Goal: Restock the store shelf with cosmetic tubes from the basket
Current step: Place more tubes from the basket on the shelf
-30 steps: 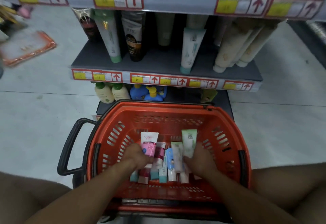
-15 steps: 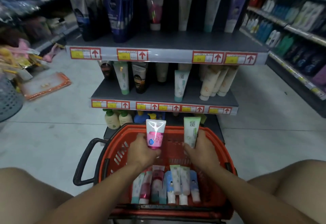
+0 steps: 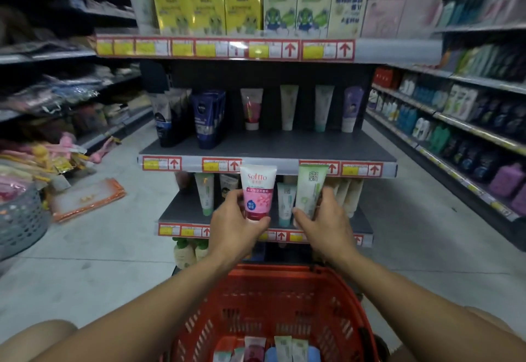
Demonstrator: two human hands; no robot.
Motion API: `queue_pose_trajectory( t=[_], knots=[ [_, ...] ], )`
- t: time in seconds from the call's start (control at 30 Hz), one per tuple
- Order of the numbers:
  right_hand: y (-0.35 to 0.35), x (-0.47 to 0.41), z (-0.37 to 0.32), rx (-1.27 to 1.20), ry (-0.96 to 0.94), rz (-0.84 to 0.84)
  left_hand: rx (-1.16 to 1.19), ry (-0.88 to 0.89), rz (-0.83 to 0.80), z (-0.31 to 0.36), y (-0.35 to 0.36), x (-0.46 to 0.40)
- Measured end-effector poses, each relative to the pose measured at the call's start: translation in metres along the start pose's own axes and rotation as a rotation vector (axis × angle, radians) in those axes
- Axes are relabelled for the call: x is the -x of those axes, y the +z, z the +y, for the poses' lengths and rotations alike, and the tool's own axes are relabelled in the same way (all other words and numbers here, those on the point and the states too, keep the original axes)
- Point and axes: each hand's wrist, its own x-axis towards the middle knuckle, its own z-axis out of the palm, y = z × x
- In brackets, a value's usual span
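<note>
Left hand (image 3: 233,230): fingers curled round pink tube (image 3: 257,192), held upright. Right hand (image 3: 323,226): fingers pinching green tube (image 3: 310,190). Shelf (image 3: 267,145) beyond fingertips; basket (image 3: 273,313) below wrists, more tubes inside.

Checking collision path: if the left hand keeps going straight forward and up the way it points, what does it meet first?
Probably the price-label rail on the grey shelf's front edge: the top of the pink-and-white tube held by the left hand already overlaps it in view. Depth is unclear, so it may still be short.
</note>
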Motion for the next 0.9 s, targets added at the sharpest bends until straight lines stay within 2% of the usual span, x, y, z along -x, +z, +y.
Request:
queue_pose_trajectory(
  t=[0.3,0.63,0.9],
  knots=[
    [-0.033,-0.064,-0.046,-0.035,-0.046,0.059,0.049,0.053,0.083,0.053,-0.035,-0.065],
    [-0.019,-0.148,-0.068,-0.054,-0.057,0.075,-0.015,0.069,0.188,0.059,-0.038,-0.16],
    [0.014,-0.192,-0.053,-0.044,-0.037,0.058,-0.07,0.008,0.124,0.039,-0.007,-0.203]
  ],
)
